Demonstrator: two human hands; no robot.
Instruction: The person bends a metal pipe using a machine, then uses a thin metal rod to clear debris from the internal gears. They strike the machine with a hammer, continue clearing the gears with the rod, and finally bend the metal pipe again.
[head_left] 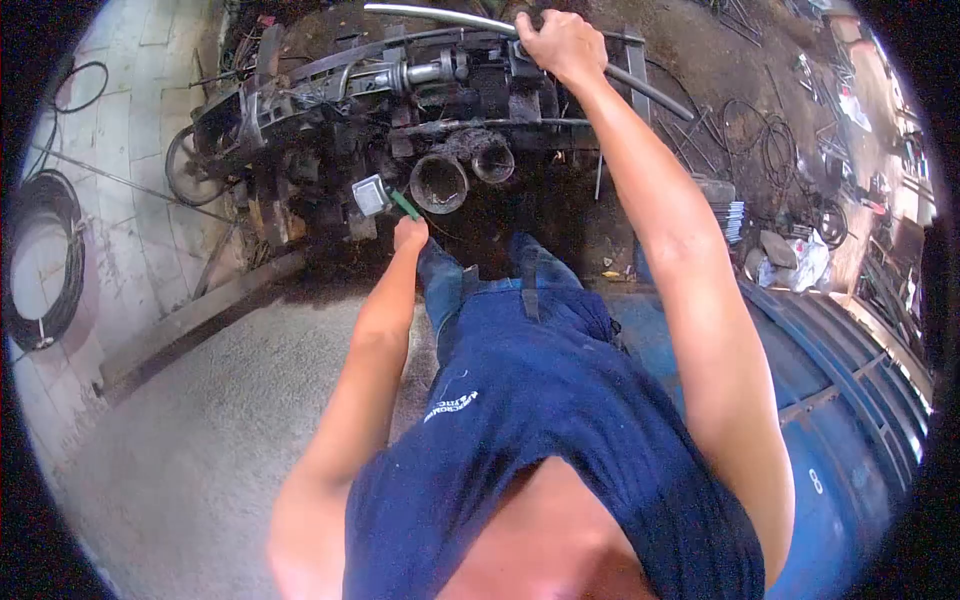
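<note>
My right hand (pixel 562 45) is closed around a long metal pipe (pixel 440 15), reaching out over the far side of a dark, greasy machine (pixel 480 85). The pipe curves slightly, bright at its left end and greyer toward the right. Lower and to the left, my left hand (pixel 410 232) is wrapped round the green handle of a tool (pixel 404 204). A square, silvery head (pixel 371 195) sits by the handle's far end, close to the machine's front. Two round, dirty metal cups (pixel 440 184) face up just right of it.
A coil of black cable (pixel 45 260) hangs against the pale tiled surface at left. Blue metal panels (pixel 830 430) with ribs lie at right. Loose rods and cables (pixel 755 135) litter the dark ground at upper right. A wheel (pixel 195 165) is at the machine's left end.
</note>
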